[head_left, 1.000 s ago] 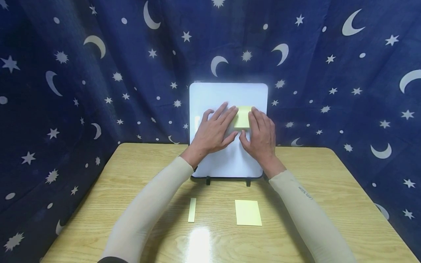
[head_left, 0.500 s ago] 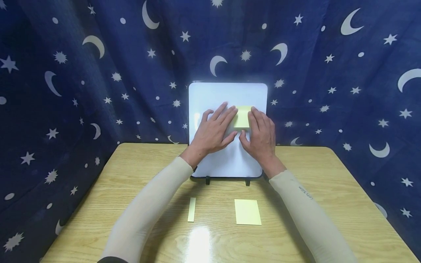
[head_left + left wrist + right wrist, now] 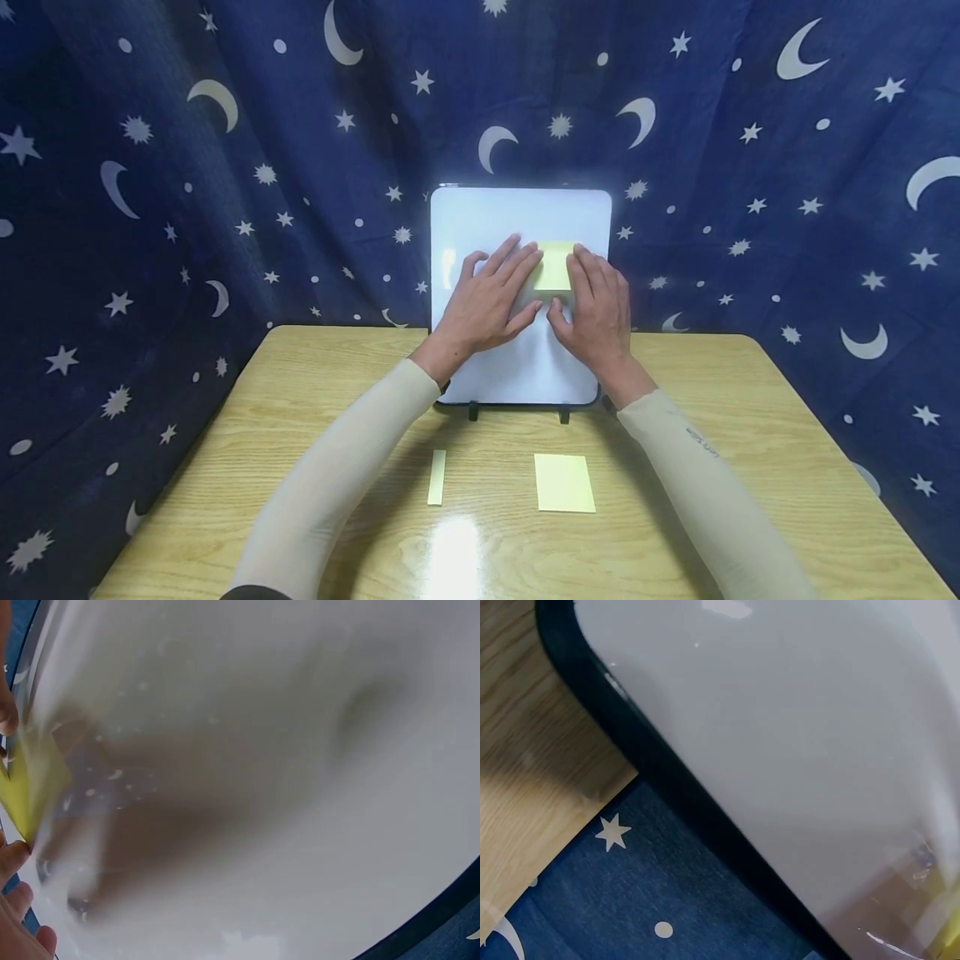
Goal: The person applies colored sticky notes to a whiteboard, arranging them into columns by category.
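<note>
A yellow sticky note [image 3: 553, 267] is on the upper right of an upright whiteboard [image 3: 517, 375] with a dark frame. My left hand [image 3: 480, 304] lies flat toward the board, fingers extended, fingertips at the note's left edge. At the note's right edge are the fingertips of my right hand [image 3: 600, 312], its thumb bent below the note. In the left wrist view, the note [image 3: 30, 787] shows at the left edge between the two hands, with its lower part standing out from the board. Only a corner of the note [image 3: 951, 934] shows in the right wrist view, where the right hand itself is hidden.
On the wooden table [image 3: 337, 400], a narrow yellow strip [image 3: 437, 477] lies at left and a square yellow sticky note [image 3: 565, 483] at right, both in front of the board. Two small black feet [image 3: 473, 411] support the board. A blue moon-and-star curtain [image 3: 720, 167] hangs behind.
My right hand and forearm have shifted very slightly to the right. The left hand and the note on the board stay in practically the same place.
</note>
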`<action>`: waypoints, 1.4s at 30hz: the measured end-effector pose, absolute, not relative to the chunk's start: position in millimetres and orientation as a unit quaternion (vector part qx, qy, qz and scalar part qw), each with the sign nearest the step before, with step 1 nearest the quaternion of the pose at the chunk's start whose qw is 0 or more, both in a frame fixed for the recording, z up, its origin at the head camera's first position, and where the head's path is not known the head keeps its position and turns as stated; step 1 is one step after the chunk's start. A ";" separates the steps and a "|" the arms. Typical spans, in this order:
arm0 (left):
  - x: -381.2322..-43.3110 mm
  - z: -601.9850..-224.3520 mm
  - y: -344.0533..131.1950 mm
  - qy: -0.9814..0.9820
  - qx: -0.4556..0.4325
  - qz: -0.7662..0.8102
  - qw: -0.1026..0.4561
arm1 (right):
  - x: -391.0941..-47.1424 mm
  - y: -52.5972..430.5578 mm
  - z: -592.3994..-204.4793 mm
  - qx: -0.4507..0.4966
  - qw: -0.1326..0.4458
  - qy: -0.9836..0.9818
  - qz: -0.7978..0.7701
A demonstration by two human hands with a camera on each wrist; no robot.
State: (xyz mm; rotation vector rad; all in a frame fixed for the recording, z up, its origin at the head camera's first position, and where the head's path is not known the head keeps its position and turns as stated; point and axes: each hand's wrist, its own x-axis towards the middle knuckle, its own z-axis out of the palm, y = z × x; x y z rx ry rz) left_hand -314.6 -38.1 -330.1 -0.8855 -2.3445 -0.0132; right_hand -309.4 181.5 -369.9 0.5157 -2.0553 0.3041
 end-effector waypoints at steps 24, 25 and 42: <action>-291.4 -335.9 -41.3 -0.868 -0.365 -0.040 0.335 | -289.1 186.2 -372.0 0.233 0.498 -0.818 0.167; -289.8 -336.8 -41.4 -0.867 -0.367 -0.042 0.334 | -287.3 186.2 -372.0 0.233 0.498 -0.818 0.169; -260.5 -354.5 -44.3 -0.867 -0.384 -0.097 0.303 | -256.6 182.2 -381.0 0.243 0.495 -0.809 0.202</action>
